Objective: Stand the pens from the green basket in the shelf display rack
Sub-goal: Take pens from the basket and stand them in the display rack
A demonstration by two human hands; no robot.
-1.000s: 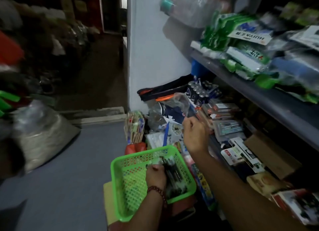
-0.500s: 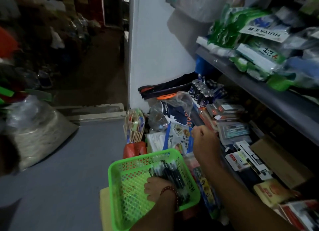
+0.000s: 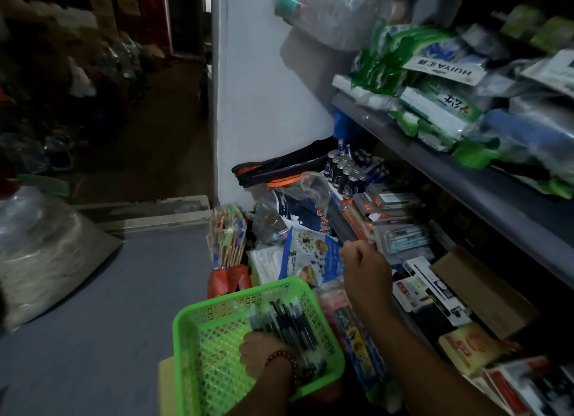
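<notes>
1. The green basket (image 3: 186, 338) sits low in the head view, in front of the shelving; a dark bundle of pens (image 3: 292, 322) lies along its right side, so most of the stock appears to be in the basket and not on display.
2. The left hand (image 3: 261, 356), a bead bracelet (image 3: 279, 355) at its wrist, is down inside the basket and touches the near end of the pens; its fingers bend towards them, but I cannot tell whether they grip any.
3. The right hand (image 3: 365, 269) is raised over the goods under the grey shelf (image 3: 466, 185), just beside a blue printed packet (image 3: 310, 257); its fingers (image 3: 351, 252) are curled into a fist; whether a pen is pinched inside is hidden.
4. I cannot pick out the rack with certainty; flat boxes (image 3: 400, 238) of stationery crowd the space beyond the right hand, and no pen plainly stands upright there.
5. My judgement is that the job is far from finished; the bundle has yet to be lifted out and stood up, a few pens at a time.
</notes>
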